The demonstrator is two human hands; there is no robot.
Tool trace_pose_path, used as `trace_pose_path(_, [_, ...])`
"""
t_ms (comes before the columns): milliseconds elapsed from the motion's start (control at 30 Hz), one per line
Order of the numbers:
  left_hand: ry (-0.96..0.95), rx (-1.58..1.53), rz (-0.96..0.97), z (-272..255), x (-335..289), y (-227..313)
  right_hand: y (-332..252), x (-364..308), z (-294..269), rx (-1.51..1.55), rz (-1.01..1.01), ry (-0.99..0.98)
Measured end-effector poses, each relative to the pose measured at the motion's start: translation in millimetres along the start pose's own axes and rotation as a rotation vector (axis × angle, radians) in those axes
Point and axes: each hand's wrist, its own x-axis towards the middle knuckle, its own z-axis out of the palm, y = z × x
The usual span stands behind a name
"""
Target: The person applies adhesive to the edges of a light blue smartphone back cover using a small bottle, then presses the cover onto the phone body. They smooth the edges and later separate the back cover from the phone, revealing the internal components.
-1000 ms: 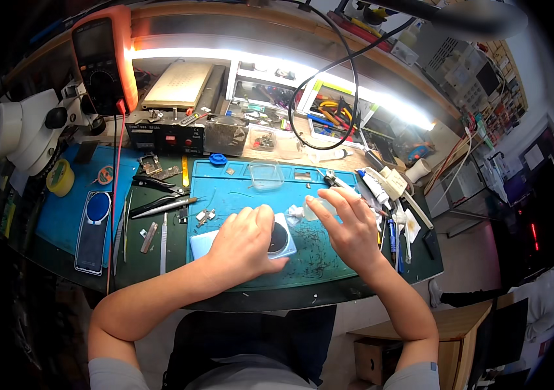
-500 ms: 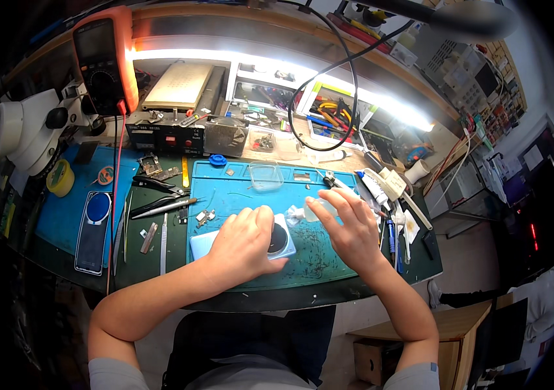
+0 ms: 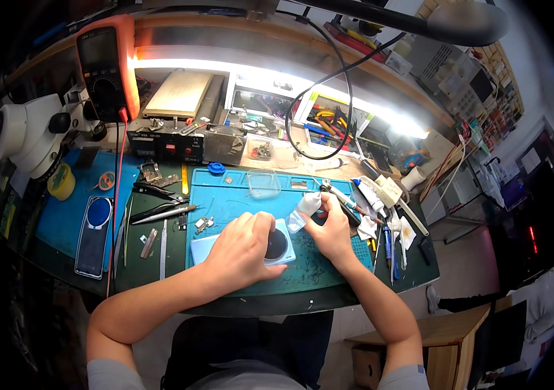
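A light-blue phone (image 3: pixel 207 248) with a large round black camera area (image 3: pixel 276 245) lies on the blue work mat (image 3: pixel 238 195). My left hand (image 3: pixel 241 244) is closed over the phone, thumb at its near edge and fingers beside the camera area; the fingers' undersides are hidden. To its right, my right hand (image 3: pixel 330 227) pinches a small whitish object (image 3: pixel 309 203) that looks like a plastic bottle. A crumpled, pale, thin wipe-like piece (image 3: pixel 296 221) hangs beneath it, close to the phone's far right corner. Whether that piece is separate I cannot tell.
A clear plastic box (image 3: pixel 264 184) and a blue cap (image 3: pixel 216 168) stand at the mat's far side. Tweezers (image 3: pixel 164 250), pliers (image 3: pixel 153 211) and another phone part (image 3: pixel 92 240) lie left. Tubes and tools (image 3: pixel 387 201) crowd the right. An orange multimeter (image 3: pixel 106 68) hangs upper left.
My right hand has moved left and slightly down, closing from spread fingers to a pinch on the whitish bottle-like object. My left hand stays on the phone.
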Motion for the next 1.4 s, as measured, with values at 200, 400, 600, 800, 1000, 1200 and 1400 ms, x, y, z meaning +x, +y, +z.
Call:
trace_pose_path(200, [0.038,0.117,0.034,-3,-4,5,-13,-29,-13,0.16,-0.024,0.152])
trace_pose_path(400, [-0.011,0.285,0.109,-4,-5,18,-42,-40,-21,0.687,0.325,-0.311])
trace_pose_path(600, [-0.004,0.377,0.123,-3,-7,17,-49,-41,-12,0.584,0.251,-0.272])
trace_pose_path(800, [0.003,0.376,0.119,-1,-7,16,-51,-44,-10,0.545,0.328,-0.188])
trace_pose_path(1000, [-0.001,0.354,0.119,1,-8,16,-55,-46,-10,0.608,0.359,-0.205])
trace_pose_path(1200, [0.014,0.354,0.158,1,-7,17,-51,-44,-16,0.658,0.353,-0.253])
trace_pose_path(1400, [0.026,0.356,0.183,1,-8,17,-50,-41,-18,0.623,0.316,-0.261])
